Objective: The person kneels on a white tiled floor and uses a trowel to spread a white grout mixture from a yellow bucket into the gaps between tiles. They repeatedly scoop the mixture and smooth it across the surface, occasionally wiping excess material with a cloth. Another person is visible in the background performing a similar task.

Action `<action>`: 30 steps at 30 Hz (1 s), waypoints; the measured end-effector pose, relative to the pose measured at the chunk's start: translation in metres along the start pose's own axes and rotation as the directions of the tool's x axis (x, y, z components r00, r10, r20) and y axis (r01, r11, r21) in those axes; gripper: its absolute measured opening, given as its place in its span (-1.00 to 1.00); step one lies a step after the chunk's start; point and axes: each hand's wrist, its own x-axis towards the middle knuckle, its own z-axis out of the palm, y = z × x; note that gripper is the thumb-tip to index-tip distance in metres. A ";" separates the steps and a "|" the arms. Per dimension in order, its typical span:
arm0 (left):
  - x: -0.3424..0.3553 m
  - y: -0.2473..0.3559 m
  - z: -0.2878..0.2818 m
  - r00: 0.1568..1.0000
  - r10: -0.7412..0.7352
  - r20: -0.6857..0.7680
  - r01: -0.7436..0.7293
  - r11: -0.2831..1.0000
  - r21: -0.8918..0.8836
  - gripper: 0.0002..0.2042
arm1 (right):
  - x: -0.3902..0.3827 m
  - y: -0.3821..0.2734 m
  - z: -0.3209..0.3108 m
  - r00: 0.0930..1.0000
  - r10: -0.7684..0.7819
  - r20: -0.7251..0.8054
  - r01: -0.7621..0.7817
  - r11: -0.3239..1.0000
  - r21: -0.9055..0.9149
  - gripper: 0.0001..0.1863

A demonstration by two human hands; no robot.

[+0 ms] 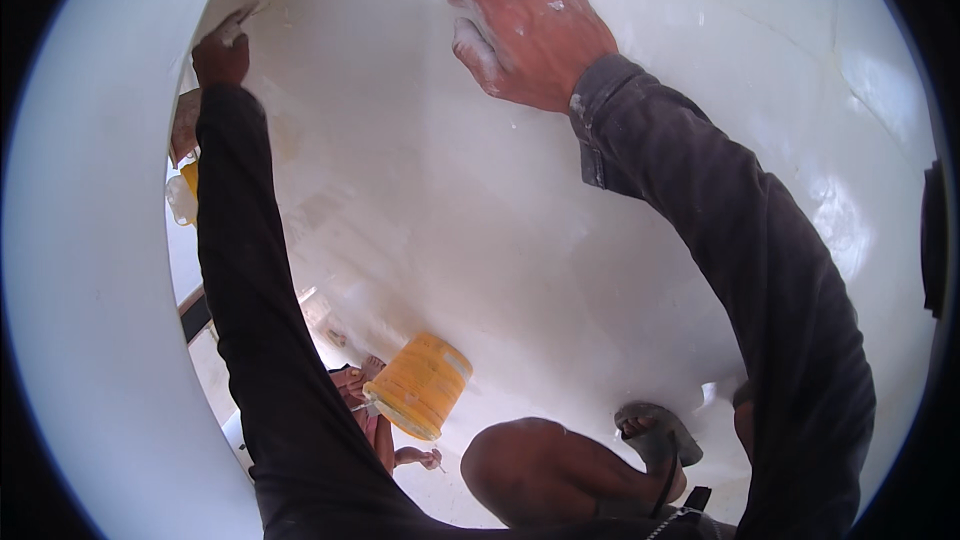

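Note:
My right hand (535, 35), its fingers dusted white, presses against the glossy white curved surface (400, 130). Its fingers are bent and held together; whatever may be under them is hidden. To the far left, my left hand (222, 52) rests against the same surface near its edge. At least one finger there stretches out, and a white patch marks the hand. Dark long sleeves cover both forearms.
Below stands an orange-yellow bucket (420, 385), tilted in view, with another person's hand (430, 459) and legs beside it. My bent knee (520, 470) and a dark sandal (660, 432) show at lower right. Yellow and brown objects sit beyond the left edge.

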 end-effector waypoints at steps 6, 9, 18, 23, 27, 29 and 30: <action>-0.010 0.013 0.032 0.992 -0.123 0.018 0.118 0.981 0.155 -0.56 | 0.000 0.000 0.000 0.999 -0.039 -0.013 0.038 0.997 -0.069 -0.51; -0.039 -0.014 0.018 0.989 -0.073 0.131 0.073 0.997 0.010 -0.54 | 0.000 0.003 0.002 0.999 -0.036 0.005 0.036 0.997 -0.070 -0.51; -0.003 -0.039 0.049 0.980 -0.137 -0.147 0.152 0.983 0.100 -0.50 | 0.002 -0.005 -0.011 0.997 0.014 0.080 -0.014 1.000 -0.008 -0.55; -0.007 -0.037 0.069 0.956 -0.182 -0.229 0.189 0.982 0.010 -0.50 | 0.002 -0.004 -0.008 0.999 -0.020 0.029 0.019 1.000 0.022 -0.54; 0.006 -0.051 0.064 0.962 -0.237 -0.135 0.246 0.968 0.050 -0.48 | -0.001 0.001 -0.006 0.999 -0.035 -0.001 0.035 0.999 0.021 -0.54; 0.012 -0.061 0.060 0.970 -0.202 -0.137 0.219 0.968 0.126 -0.49 | 0.000 -0.001 -0.008 1.000 0.006 -0.011 -0.005 0.999 0.042 -0.57; 0.011 -0.066 0.067 0.974 -0.187 -0.131 0.206 0.966 0.158 -0.49 | 0.001 -0.003 -0.010 0.999 0.023 0.035 -0.024 0.999 0.039 -0.57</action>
